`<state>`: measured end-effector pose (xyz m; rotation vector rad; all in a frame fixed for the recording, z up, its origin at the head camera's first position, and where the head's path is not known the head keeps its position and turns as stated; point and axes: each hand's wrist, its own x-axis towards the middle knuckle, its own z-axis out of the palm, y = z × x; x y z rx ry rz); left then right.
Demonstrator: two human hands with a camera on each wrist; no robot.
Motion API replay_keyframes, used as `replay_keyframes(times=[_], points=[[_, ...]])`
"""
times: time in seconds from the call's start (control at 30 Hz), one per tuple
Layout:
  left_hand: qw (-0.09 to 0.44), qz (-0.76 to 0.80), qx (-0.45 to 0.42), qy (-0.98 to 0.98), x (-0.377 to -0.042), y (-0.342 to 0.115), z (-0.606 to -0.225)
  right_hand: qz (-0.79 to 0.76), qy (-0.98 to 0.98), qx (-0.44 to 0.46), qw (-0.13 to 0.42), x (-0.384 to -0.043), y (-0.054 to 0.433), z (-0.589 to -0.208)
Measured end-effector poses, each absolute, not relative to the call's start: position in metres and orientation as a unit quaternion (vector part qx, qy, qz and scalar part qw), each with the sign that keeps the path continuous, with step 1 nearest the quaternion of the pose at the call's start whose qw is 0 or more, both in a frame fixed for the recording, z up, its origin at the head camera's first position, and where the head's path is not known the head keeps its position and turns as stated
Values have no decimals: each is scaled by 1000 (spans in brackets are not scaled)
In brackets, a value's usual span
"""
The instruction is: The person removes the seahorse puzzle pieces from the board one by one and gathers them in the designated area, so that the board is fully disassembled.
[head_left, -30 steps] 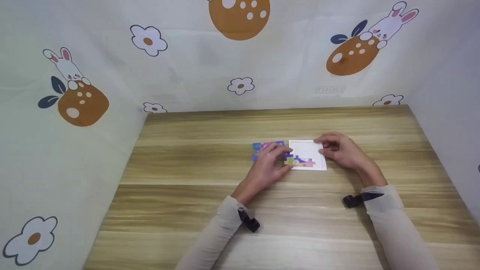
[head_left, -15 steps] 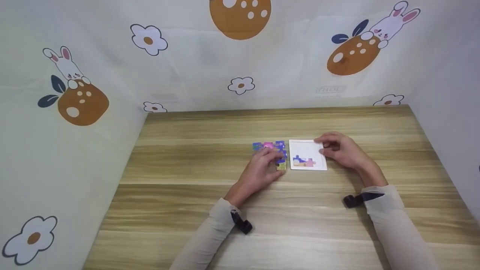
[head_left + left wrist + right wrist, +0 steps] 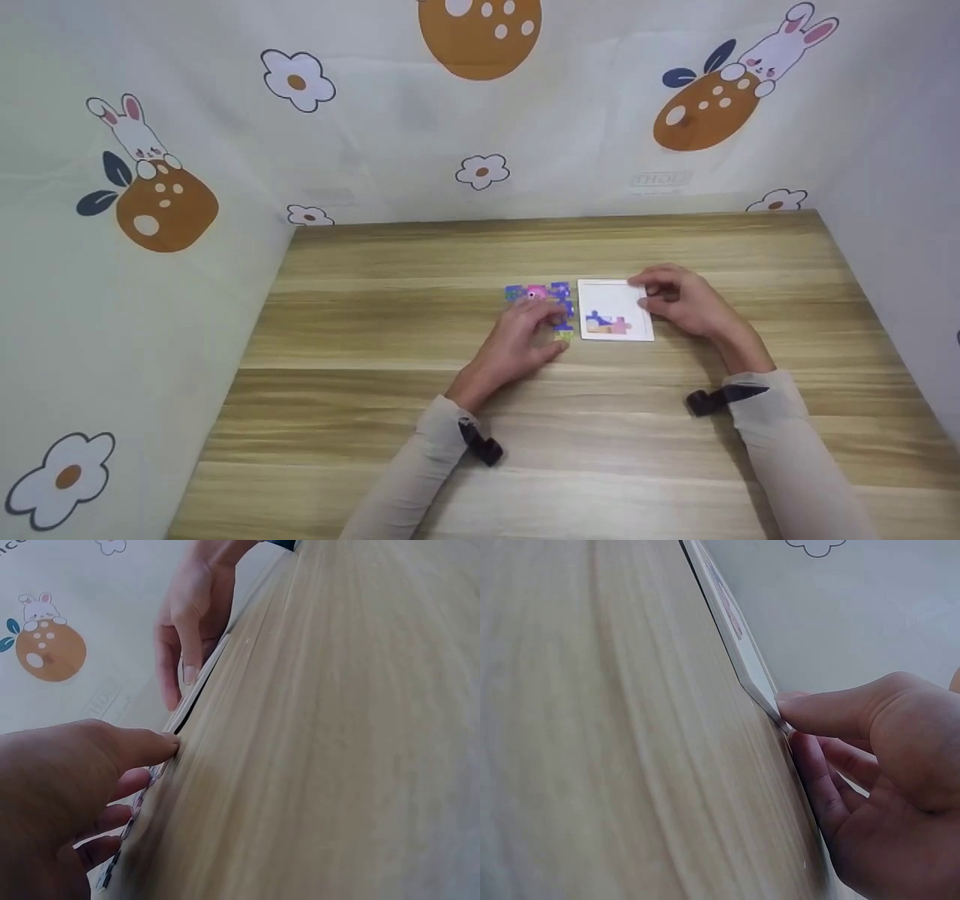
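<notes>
A white square puzzle tray (image 3: 611,296) lies on the table, with a few joined puzzle pieces (image 3: 606,322) in its lower left corner. My right hand (image 3: 679,300) holds its right side; in the right wrist view the thumb and index finger meet at the tray's corner (image 3: 761,694). Just left of the tray is a group of blue and pink jigsaw pieces (image 3: 537,291), partly covered by my left hand (image 3: 514,334). The thumb and fingers of that hand are around a yellow-green puzzle piece (image 3: 564,336) at the group's lower right end.
The wood-grain table (image 3: 420,262) runs back to a pale curtain (image 3: 397,150) printed with rabbits, oranges and flowers. Curtain also stands along the left and right sides. Each wrist carries a small black camera (image 3: 480,442).
My left hand has moved left, off the tray's edge, bringing the yellow-green puzzle piece back to the loose group. In the last half second it has barely shifted. The right hand and tray stay put.
</notes>
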<state>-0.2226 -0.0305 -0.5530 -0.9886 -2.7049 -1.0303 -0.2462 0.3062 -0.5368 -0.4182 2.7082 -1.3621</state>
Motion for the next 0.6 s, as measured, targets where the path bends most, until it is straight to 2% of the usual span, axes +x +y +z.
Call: replay_keyframes(times=[0.6], points=[[56,-331,-307,-890,-225,-22,-559,-453,878,-145,42,-248,308,-539]])
